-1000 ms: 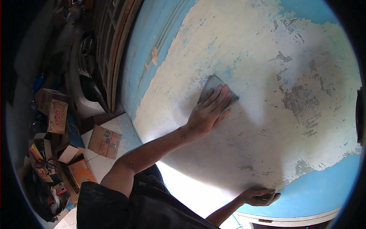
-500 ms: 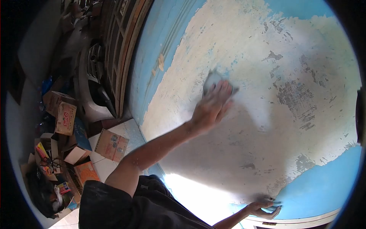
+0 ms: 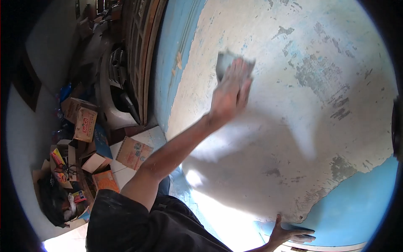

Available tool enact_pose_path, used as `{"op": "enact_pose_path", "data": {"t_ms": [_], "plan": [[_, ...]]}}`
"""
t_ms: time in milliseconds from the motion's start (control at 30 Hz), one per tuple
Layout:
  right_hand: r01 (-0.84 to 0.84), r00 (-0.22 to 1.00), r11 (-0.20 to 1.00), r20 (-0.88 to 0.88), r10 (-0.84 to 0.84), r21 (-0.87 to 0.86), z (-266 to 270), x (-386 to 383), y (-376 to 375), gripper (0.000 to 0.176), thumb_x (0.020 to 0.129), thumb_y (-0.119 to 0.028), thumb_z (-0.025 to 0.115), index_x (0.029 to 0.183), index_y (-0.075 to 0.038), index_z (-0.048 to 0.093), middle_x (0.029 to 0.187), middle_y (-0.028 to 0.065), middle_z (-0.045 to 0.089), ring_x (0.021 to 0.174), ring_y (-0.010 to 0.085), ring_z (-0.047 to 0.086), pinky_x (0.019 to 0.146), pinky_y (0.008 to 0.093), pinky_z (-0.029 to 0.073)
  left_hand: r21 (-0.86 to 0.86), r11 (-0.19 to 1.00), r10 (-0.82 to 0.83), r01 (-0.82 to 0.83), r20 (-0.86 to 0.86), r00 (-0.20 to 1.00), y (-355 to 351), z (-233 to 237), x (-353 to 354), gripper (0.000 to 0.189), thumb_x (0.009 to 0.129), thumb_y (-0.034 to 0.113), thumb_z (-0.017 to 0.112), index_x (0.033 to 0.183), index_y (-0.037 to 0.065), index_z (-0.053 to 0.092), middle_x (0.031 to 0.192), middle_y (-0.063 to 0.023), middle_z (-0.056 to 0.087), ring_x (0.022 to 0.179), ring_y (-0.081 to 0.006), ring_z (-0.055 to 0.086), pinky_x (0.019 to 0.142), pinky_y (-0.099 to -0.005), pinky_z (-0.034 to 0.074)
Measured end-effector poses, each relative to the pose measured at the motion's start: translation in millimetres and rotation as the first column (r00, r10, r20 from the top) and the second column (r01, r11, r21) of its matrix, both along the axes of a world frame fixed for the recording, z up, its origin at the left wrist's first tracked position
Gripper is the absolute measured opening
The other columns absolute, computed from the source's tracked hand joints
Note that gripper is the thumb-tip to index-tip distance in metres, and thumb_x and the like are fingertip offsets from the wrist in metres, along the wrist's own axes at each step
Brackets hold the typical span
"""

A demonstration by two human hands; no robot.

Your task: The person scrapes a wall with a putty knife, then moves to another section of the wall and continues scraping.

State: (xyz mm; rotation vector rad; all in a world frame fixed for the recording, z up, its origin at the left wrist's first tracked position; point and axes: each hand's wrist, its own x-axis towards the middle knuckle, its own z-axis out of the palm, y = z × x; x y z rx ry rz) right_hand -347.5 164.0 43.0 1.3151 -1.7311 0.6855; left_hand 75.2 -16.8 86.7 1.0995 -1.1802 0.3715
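Note:
My left hand (image 3: 230,92) presses a grey sheet of sandpaper (image 3: 226,59) against the pale, scraped wall (image 3: 260,138). Its fingers lie over the sheet, whose dark corners stick out on both sides; motion blurs hand and sheet a little. Low at the right, my right hand (image 3: 289,235) is open at the lower border of the bare patch, thumb up and fingers stretched over the blue paint (image 3: 357,210). Grey rough spots (image 3: 315,73) mark the wall to the right of my left hand.
Cardboard boxes (image 3: 86,125) and a carton of mixed items (image 3: 63,168) stand on the floor at left. Flattened cardboard (image 3: 133,153) lies on the tiles. Wooden frames (image 3: 140,63) lean beside the wall, next to a grey car bumper (image 3: 110,101). Strong light falls on the lower wall.
My left hand has moved the sandpaper up the wall and slightly left. My right hand, curled before, has spread its fingers. The view has shifted a little.

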Motion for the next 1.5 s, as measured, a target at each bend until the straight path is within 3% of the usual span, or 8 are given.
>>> {"op": "enact_pose_path", "data": {"t_ms": [133, 333, 500, 700, 967, 1067, 1233, 1500], "plan": [[-0.005, 1.0, 1.0, 0.01, 0.004, 0.026, 3.4, 1.5, 3.2, 0.147, 0.056, -0.083, 0.067, 0.149, -0.004, -0.014, 0.149, 0.0363, -0.019, 0.141, 0.0489, -0.016, 0.106, 0.0706, 0.003, 0.044, 0.999, 0.006, -0.001, -0.102, 0.995, 7.0, 12.2, -4.2, 0.048, 0.1, 0.022, 0.046, 0.138, -0.006, 0.038, 0.141, -0.0277, 0.042, 0.133, -0.0404, 0.039, 0.11, -0.0487, 0.034], [0.023, 0.999, 1.0, -0.038, -0.023, 0.001, -0.1, 1.7, 0.9, 0.149, 0.055, -0.083, 0.068, 0.149, -0.004, -0.015, 0.149, 0.036, -0.019, 0.141, 0.0492, -0.016, 0.107, 0.0696, 0.002, 0.029, 1.0, 0.006, -0.006, 0.014, 1.0, 15.4, -44.6, -19.7, 0.049, 0.1, 0.025, 0.045, 0.138, -0.006, 0.039, 0.141, -0.0274, 0.041, 0.134, -0.0371, 0.039, 0.112, -0.0471, 0.031], [0.029, 1.0, 0.999, -0.011, -0.029, 0.021, 1.4, 1.2, 3.0, 0.151, 0.053, -0.083, 0.069, 0.149, -0.004, -0.016, 0.149, 0.0353, -0.019, 0.141, 0.0478, -0.016, 0.107, 0.069, 0.002, 0.002, 0.997, 0.081, -0.081, -0.077, 0.994, -4.1, 10.0, 13.8, 0.048, 0.1, 0.025, 0.045, 0.137, -0.007, 0.041, 0.141, -0.0274, 0.042, 0.132, -0.0374, 0.041, 0.113, -0.0464, 0.03], [0.039, 0.999, 0.999, -0.005, -0.039, 0.017, 1.3, 5.0, 0.2, 0.151, 0.052, -0.084, 0.068, 0.149, -0.006, -0.017, 0.15, 0.0342, -0.02, 0.141, 0.0479, -0.018, 0.108, 0.0688, 0.001, 0.046, 0.994, 0.096, -0.096, -0.01, 0.995, 12.7, -35.6, -11.7, 0.045, 0.101, 0.024, 0.042, 0.134, -0.006, 0.045, 0.14, -0.0257, 0.044, 0.133, -0.0381, 0.04, 0.112, -0.0495, 0.031], [-0.008, 0.998, 1.0, 0.064, 0.008, 0.002, 0.1, 8.5, 0.1, 0.15, 0.053, -0.088, 0.062, 0.148, -0.004, -0.017, 0.15, 0.034, -0.02, 0.141, 0.0471, -0.017, 0.108, 0.0684, 0.001, 0.037, 0.997, 0.071, -0.067, -0.127, 0.989, 1.6, -3.7, 1.6, 0.046, 0.101, 0.025, 0.042, 0.137, -0.003, 0.043, 0.143, -0.0225, 0.042, 0.134, -0.0359, 0.039, 0.113, -0.051, 0.028], [0.058, 0.996, 0.998, -0.06, -0.059, -0.009, 3.0, 8.1, 0.6, 0.149, 0.054, -0.088, 0.062, 0.148, -0.003, -0.016, 0.15, 0.0337, -0.019, 0.141, 0.0463, -0.017, 0.109, 0.0675, 0.001, 0.099, 0.99, 0.105, -0.102, -0.023, 0.994, 7.5, -26.9, -9.8, 0.045, 0.101, 0.024, 0.042, 0.138, -0.002, 0.043, 0.143, -0.0223, 0.042, 0.135, -0.0348, 0.038, 0.112, -0.0519, 0.03], [0.062, 0.995, 0.998, -0.077, -0.062, 0.003, 0.0, 3.6, 1.6, 0.15, 0.054, -0.088, 0.062, 0.148, -0.002, -0.016, 0.15, 0.0325, -0.02, 0.141, 0.0457, -0.017, 0.109, 0.0667, 0.0, 0.035, 0.998, 0.044, -0.042, -0.062, 0.997, -6.1, 16.2, 17.6, 0.047, 0.102, 0.021, 0.041, 0.139, -0.006, 0.038, 0.145, -0.0233, 0.038, 0.135, -0.0374, 0.036, 0.11, -0.0516, 0.032], [0.077, 0.996, 0.997, -0.044, -0.075, 0.027, 2.5, 6.9, 2.6, 0.15, 0.052, -0.086, 0.065, 0.148, -0.004, -0.018, 0.15, 0.0306, -0.023, 0.141, 0.0436, -0.02, 0.109, 0.067, 0.0, -0.006, 0.999, 0.034, -0.035, -0.012, 0.999, 6.9, -32.1, -19.5, 0.042, 0.1, 0.022, 0.046, 0.138, 0.003, 0.046, 0.143, -0.0238, 0.041, 0.135, -0.0368, 0.037, 0.111, -0.0518, 0.03]]}}
